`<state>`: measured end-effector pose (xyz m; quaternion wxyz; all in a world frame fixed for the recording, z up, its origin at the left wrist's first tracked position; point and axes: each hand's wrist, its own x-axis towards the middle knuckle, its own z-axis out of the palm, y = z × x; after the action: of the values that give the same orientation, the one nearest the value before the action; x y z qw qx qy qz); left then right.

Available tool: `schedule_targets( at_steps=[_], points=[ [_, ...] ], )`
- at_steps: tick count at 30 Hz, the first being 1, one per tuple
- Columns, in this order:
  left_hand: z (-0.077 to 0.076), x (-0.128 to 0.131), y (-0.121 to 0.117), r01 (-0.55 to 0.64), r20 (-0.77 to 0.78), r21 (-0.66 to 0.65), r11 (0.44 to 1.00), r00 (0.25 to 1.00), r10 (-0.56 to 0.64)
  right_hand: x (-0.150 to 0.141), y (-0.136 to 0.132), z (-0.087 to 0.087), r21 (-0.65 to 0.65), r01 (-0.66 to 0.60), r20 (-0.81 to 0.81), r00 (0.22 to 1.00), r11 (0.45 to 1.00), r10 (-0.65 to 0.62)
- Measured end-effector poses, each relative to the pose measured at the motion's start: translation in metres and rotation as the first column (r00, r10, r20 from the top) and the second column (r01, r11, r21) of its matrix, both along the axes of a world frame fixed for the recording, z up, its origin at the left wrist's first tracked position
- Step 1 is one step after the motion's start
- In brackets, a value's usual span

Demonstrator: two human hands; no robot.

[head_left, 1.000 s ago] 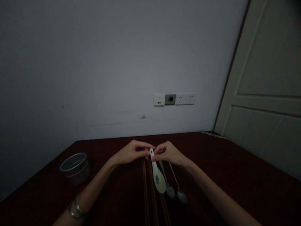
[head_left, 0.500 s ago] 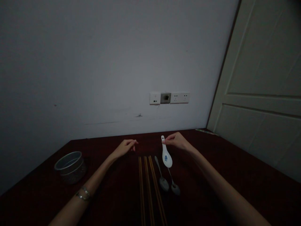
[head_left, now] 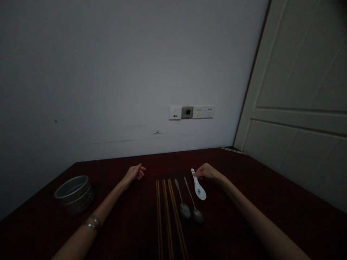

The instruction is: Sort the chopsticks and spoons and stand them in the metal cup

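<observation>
My right hand (head_left: pixel 207 171) pinches the handle of a white soup spoon (head_left: pixel 200 190) with a blue pattern in its bowl. The spoon is just right of two metal spoons, a wider one (head_left: pixel 185 210) and a thin-handled one (head_left: pixel 197 216). Whether it touches the table I cannot tell. Left of the metal spoons lie three pairs of wooden chopsticks (head_left: pixel 167 216), roughly side by side. My left hand (head_left: pixel 134 173) holds nothing, its fingers loosely bent and apart, beyond the chopsticks' far ends and to their left.
A round, clear-sided container with a metallic rim (head_left: pixel 74 196) stands at the left on the dark red table (head_left: pixel 121 224). Behind the table is a pale wall with a row of sockets (head_left: pixel 192 112). A panelled white door (head_left: pixel 292 126) rises on the right.
My right hand has brought the white soup spoon lower and to the right, off the thin-handled spoon's handle. My left hand has drawn away to the left. The view has shifted slightly.
</observation>
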<state>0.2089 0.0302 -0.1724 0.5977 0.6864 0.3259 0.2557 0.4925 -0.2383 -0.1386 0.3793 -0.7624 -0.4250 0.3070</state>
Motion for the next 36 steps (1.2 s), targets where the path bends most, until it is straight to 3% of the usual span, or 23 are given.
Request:
schedule_targets(
  at_steps=[7, 23, 36],
  points=[
    [-0.012, 0.004, 0.009, 0.034, -0.038, 0.089, 0.995, 0.999, -0.03, -0.004, 0.0, -0.001, -0.052, -0.024, -0.024, 0.999, 0.998, 0.023],
    [-0.011, 0.004, -0.001, 0.055, -0.069, 0.193, 0.98, 0.997, -0.043, -0.011, -0.005, 0.004, -0.143, -0.091, 0.003, 0.996, 0.985, 0.092],
    [-0.004, 0.004, -0.008, 0.017, -0.084, 0.211, 0.977, 0.996, 0.001, -0.002, -0.005, -0.002, -0.164, -0.117, -0.022, 0.993, 0.979, 0.115]
  ],
)
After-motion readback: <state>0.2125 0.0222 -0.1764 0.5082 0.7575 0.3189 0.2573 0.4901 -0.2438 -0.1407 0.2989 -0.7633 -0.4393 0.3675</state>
